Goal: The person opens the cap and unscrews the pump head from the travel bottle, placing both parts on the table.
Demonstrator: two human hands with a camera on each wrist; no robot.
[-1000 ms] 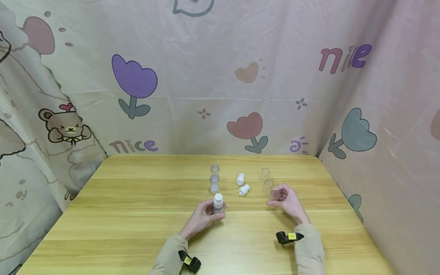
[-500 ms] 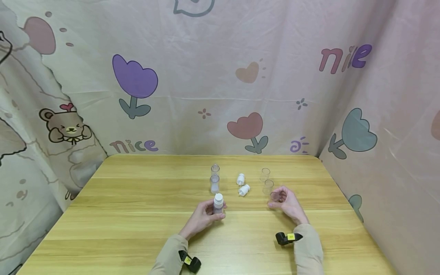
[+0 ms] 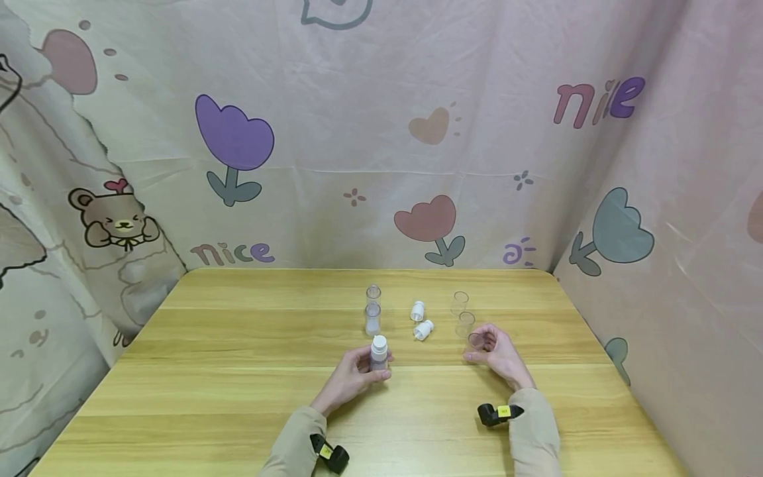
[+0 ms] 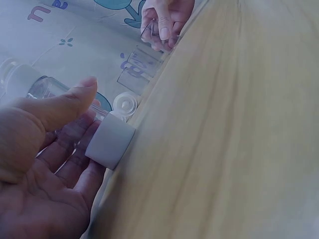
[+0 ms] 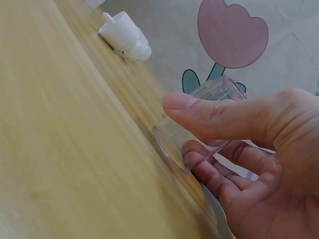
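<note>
My left hand point(image 3: 348, 383) grips a small clear bottle point(image 3: 379, 363) with a white top, thumb on the near side and fingers behind. In the left wrist view its white base point(image 4: 110, 142) shows close to the tabletop. Over on the right, my right hand point(image 3: 502, 358) holds a clear plastic cap point(image 5: 172, 142) between thumb and curled fingers, its open rim low by the table. Whether that rim touches the wood I cannot tell. Two more clear caps point(image 3: 466, 323) stand just behind that hand.
Two white pump tops point(image 3: 423, 330) lie between the hands, farther back. Two clear bottle bodies point(image 3: 372, 322) stand one behind the other beyond the left hand. A printed curtain point(image 3: 334, 132) borders the back and sides of the wooden table point(image 3: 208, 371).
My right hand has shifted very slightly downward in the head view, still holding the clear cap. The left hand and its bottle stay in place.
</note>
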